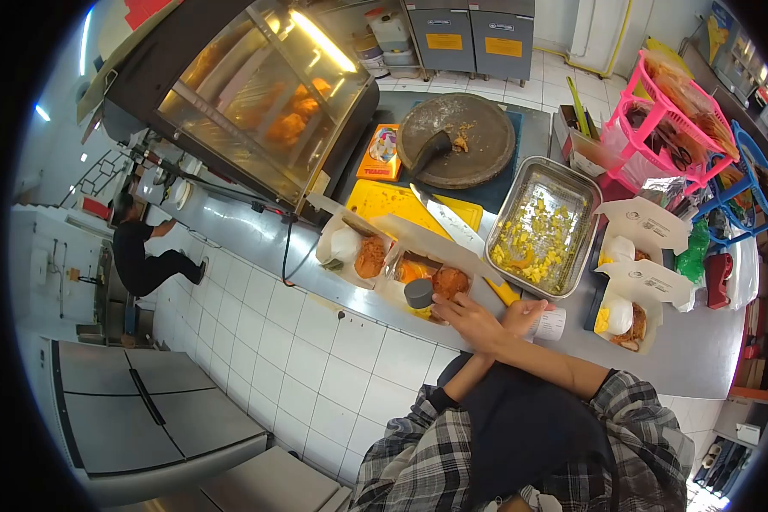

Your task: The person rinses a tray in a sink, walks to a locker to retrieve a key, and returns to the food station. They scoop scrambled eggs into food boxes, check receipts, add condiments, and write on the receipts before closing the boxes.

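Hands: crossed at the wrists, low centre. The right hand (469, 322) is flat and open over the middle meal box (427, 277). The left hand (523, 316) seems closed round a white paper cup (553, 325).
Done: four boxes on the bench (700, 358) hold rice and fried chicken. The middle one has a grey-lidded sauce cup (418, 293).
Left: every box lid is still up.
Writing: orange packet (381, 154) and box prints, too small to read.
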Demonstrator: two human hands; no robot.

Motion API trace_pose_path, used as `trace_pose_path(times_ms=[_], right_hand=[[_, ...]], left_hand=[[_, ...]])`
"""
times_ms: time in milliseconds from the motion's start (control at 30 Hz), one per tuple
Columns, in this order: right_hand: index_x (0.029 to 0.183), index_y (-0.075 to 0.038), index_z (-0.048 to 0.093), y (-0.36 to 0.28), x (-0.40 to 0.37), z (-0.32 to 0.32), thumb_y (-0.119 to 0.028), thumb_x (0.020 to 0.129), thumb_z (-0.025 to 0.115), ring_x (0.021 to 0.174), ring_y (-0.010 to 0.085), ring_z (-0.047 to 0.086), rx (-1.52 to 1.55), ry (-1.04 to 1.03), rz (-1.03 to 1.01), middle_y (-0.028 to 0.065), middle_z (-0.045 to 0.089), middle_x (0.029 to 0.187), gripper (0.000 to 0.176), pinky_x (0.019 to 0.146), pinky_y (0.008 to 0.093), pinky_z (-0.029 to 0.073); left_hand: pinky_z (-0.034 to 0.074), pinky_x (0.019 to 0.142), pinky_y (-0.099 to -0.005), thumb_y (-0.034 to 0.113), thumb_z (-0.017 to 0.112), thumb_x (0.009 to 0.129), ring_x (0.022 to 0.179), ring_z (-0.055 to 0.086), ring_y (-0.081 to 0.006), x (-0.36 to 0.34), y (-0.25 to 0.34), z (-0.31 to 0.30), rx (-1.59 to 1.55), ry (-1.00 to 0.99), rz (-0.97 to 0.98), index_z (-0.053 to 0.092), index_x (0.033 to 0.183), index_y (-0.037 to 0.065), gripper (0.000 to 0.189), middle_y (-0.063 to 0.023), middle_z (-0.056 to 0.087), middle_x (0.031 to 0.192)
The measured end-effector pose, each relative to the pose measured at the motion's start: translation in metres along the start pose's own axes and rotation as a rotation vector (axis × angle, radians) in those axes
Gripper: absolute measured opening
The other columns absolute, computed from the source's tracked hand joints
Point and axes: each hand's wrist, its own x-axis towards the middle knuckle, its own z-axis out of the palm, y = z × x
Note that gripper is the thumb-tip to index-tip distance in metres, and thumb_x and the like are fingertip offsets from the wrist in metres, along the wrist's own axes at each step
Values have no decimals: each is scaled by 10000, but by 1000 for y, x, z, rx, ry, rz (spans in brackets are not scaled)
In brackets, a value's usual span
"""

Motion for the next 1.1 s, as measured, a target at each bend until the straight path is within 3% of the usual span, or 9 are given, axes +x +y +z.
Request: trace_pose_path(times_ms=[267,367,433,467,500,567,667,967,1100], right_hand=[[1114,-34,595,15,15,-101,-25,897,511,607,72,568,1214,201,621,19,630,735,234,594,214,471],[1090,-38,607,59,8,-143,-31,893,500,629,39,554,1072,277,676,-1,617,733,224,577,199,450],[1079,-35,606,106,-7,-147,-12,877,497,622,85,575,888,325,712,31,626,723,230,585,227,464],[1070,-30,605,130,-15,-143,7,864,495,619,136,600,762,340,744,62,633,717,237,595,254,479],[1070,-30,605,152,-22,-139,7,864,495,619,136,600,759,345,748,62,633,717,237,595,254,479],[1063,-9,584,186,-32,-125,57,819,496,682,287,629,60,449,641,151,648,823,268,678,331,508],[1056,-21,585,217,-42,-97,91,745,497,827,386,595,-136,313,756,188,632,962,342,753,400,496],[996,-74,605,171,-79,-107,-50,727,557,882,234,558,-195,-179,155,20,607,1155,274,775,324,496],[996,-94,615,167,-98,-139,-15,741,538,834,280,565,-104,-264,369,127,599,981,278,723,365,496]], left_hand=[[451,740,-238,377,485,949,783,581,-107,1,27,14,157,90,264,664,1021,22,404,-41,652,850],[452,697,-251,402,498,934,722,585,-128,11,28,9,352,456,559,684,877,12,436,-52,637,734],[458,657,-278,433,529,904,650,590,-156,5,55,5,562,333,-170,667,716,3,489,-68,601,611],[472,614,-369,520,552,850,626,628,-261,1,63,11,490,415,-111,695,716,16,541,-164,625,617],[472,614,-369,520,552,850,626,628,-261,3,57,11,492,408,-111,695,716,16,541,-164,625,617],[466,633,-302,486,572,857,642,622,-178,8,37,5,500,451,-16,704,759,5,508,-113,648,640],[471,646,-301,481,590,845,667,636,-179,1,52,5,544,425,-121,719,801,18,483,-129,673,696],[480,656,-297,478,618,823,664,647,-187,-4,65,8,545,456,-152,723,802,21,469,-133,675,693],[484,649,-301,482,624,818,658,647,-188,-4,63,7,510,438,-134,721,791,15,477,-136,675,689]])
